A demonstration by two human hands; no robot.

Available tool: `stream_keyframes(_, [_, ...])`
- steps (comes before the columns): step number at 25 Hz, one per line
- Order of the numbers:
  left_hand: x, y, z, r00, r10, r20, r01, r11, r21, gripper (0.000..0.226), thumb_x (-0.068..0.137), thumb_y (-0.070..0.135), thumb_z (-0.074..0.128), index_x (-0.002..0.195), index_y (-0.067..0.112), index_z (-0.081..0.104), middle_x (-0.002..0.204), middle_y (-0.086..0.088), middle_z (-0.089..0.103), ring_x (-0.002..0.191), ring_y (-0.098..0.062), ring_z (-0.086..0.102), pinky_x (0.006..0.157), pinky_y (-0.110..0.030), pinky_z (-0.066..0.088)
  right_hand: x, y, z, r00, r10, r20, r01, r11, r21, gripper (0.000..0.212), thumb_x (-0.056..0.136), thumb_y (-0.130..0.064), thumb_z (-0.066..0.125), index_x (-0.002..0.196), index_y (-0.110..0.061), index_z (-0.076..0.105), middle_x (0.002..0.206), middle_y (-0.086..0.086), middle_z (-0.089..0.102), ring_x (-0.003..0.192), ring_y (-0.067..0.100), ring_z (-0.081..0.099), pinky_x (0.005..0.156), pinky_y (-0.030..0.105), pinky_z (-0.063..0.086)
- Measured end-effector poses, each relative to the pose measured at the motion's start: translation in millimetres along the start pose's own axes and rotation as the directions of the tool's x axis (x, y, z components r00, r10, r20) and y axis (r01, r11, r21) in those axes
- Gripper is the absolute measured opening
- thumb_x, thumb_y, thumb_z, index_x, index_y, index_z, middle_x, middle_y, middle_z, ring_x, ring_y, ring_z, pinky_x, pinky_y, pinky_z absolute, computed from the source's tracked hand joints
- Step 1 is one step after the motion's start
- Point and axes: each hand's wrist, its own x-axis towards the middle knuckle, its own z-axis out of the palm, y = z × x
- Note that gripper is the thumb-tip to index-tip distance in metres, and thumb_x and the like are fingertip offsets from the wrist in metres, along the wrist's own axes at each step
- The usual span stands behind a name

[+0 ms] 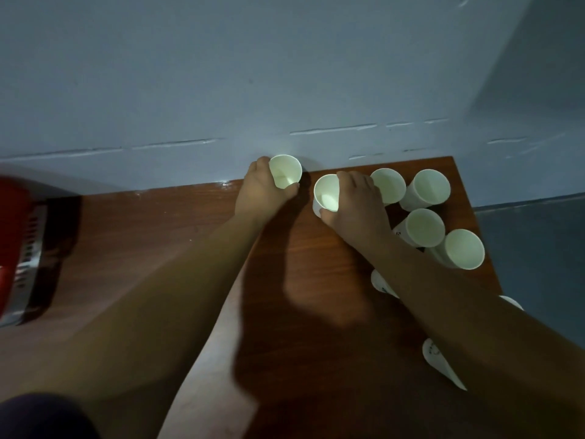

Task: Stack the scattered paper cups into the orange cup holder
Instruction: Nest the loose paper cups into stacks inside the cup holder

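Several white paper cups stand on a brown wooden table (316,280). My left hand (262,191) grips one cup (286,171) near the wall at the table's back edge. My right hand (354,201) grips a second cup (326,193) just to the right of it. More upright cups (425,188) cluster at the back right, beyond my right hand. Others (441,362) lie partly hidden under my right forearm. No orange cup holder shows in the head view.
A red and silver appliance (19,245) sits at the table's left edge. A blue-grey wall (221,90) rises directly behind the table. The table's right edge runs close to the cups, with blue floor (538,264) beyond it.
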Motion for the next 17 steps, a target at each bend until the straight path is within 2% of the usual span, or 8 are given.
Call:
stream_keyframes(5, [-58,-37,-69,0.996,-0.021,-0.089,0.008,0.988,-0.152,0.065,0.075,0.046,0.080,0.125,0.019,0.048,0.116,0.004,0.059,0.102,-0.015,0.058,0.077,-0.027,0.046,-11,-52,-18,0.999,-0.044,-0.014,0.047,0.953,0.301,0.064,0.073,-0.035,0.078,0.124,-0.006,0.054,0.118,0.013,0.058,0.107,0.031,0.055,0.090,0.040,0.047])
stream_keyframes(10, [-131,-113,-163,0.948,-0.159,-0.274,0.114,0.978,-0.175,0.063,0.075,0.045,0.080,0.126,0.022,0.050,0.121,0.006,0.058,0.104,-0.011,0.058,0.073,-0.016,0.045,-21,-149,-9,0.984,-0.163,0.065,0.130,0.928,0.348,0.071,0.072,-0.035,0.078,0.131,-0.008,0.051,0.126,0.011,0.055,0.116,0.032,0.050,0.097,0.043,0.044])
stream_keyframes(14, [-196,-167,-239,0.846,-0.249,-0.472,0.177,0.965,-0.191,0.062,0.074,0.042,0.078,0.125,0.019,0.053,0.121,-0.001,0.053,0.111,-0.017,0.054,0.091,-0.036,0.051,-44,-250,-2,0.943,-0.316,0.101,0.253,0.882,0.398,0.073,0.073,-0.033,0.079,0.135,-0.010,0.048,0.132,0.010,0.052,0.122,0.029,0.047,0.101,0.040,0.041])
stream_keyframes(17, [-232,-198,-282,0.748,-0.319,-0.582,0.222,0.947,-0.233,0.062,0.072,0.043,0.075,0.126,0.019,0.054,0.122,-0.001,0.052,0.113,-0.019,0.053,0.093,-0.043,0.051,-60,-313,4,0.906,-0.409,0.109,0.318,0.827,0.464,0.072,0.071,-0.030,0.080,0.133,-0.009,0.049,0.130,0.010,0.053,0.120,0.029,0.048,0.098,0.037,0.041])
